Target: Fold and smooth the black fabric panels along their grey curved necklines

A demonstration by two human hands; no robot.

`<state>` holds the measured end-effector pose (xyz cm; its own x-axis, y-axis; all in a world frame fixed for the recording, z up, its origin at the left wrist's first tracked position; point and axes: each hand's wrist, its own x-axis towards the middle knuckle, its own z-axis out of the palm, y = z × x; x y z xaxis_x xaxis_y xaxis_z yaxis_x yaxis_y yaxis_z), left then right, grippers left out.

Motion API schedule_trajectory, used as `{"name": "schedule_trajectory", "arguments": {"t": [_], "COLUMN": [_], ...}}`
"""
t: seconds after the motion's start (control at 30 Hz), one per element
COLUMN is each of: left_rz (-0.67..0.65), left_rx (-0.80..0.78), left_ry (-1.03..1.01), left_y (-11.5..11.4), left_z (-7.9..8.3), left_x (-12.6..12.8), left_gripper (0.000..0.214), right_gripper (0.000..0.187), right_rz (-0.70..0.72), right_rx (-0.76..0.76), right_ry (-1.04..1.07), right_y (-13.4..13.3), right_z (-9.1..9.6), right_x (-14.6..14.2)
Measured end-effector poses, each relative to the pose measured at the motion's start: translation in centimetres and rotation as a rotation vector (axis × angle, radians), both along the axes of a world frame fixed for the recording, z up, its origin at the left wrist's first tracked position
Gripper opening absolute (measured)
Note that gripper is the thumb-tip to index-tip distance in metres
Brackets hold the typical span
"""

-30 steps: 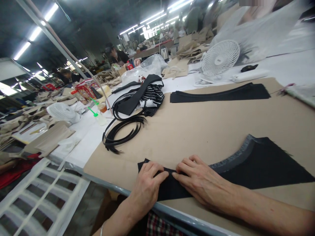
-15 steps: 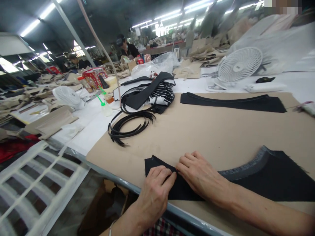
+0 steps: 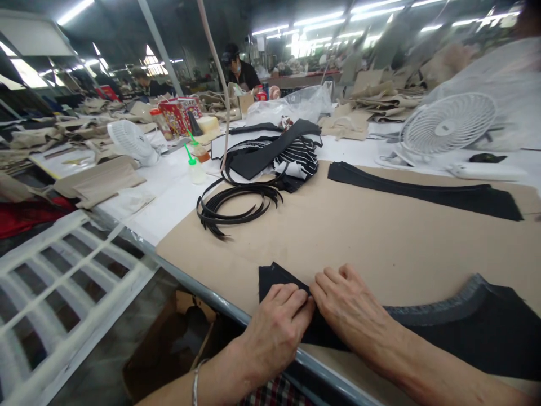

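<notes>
A curved black fabric piece (image 3: 477, 332) lies on brown paper (image 3: 372, 237) at the near table edge. Both my hands rest on its left end. My left hand (image 3: 276, 330) has its fingers bent and pressed down on the fabric's upper edge. My right hand (image 3: 353, 313) sits beside it, fingertips meeting the left ones, also pressing the folded edge. The fabric's left corner (image 3: 274, 276) pokes out beyond my fingers.
A bundle of black strips (image 3: 236, 206) and a striped fabric pile (image 3: 283, 155) lie further back. A long black fabric piece (image 3: 426, 189) lies at the right rear, with a white fan (image 3: 448, 124) behind. Glue bottles (image 3: 195, 166), a second fan (image 3: 129, 141) and other workers (image 3: 240, 70) are at the left rear.
The camera has swung left and down, shifting everything rightward. My hands have kept pressing the fabric's edge, drawing closer together near its left end.
</notes>
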<state>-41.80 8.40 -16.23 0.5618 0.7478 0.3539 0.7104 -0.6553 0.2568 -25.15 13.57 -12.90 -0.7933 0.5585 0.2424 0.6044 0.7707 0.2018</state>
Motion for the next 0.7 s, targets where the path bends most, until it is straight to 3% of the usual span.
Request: {"name": "schedule_trajectory", "arguments": {"t": [0.23,0.7], "left_rz": [-0.003,0.024], "left_rx": [-0.035,0.035], "left_ry": [0.023,0.049], "left_y": [0.1,0.0], "left_z": [0.1,0.1], "left_x": [-0.1,-0.2], "left_gripper": [0.027,0.032], "right_gripper": [0.018,0.020], "right_rz": [0.021,-0.038], "right_rx": [0.046,-0.225], "right_ry": [-0.038,0.051], "right_y": [-0.2,0.5], "right_z": [-0.4,-1.0], "right_x": [0.2,2.0]}}
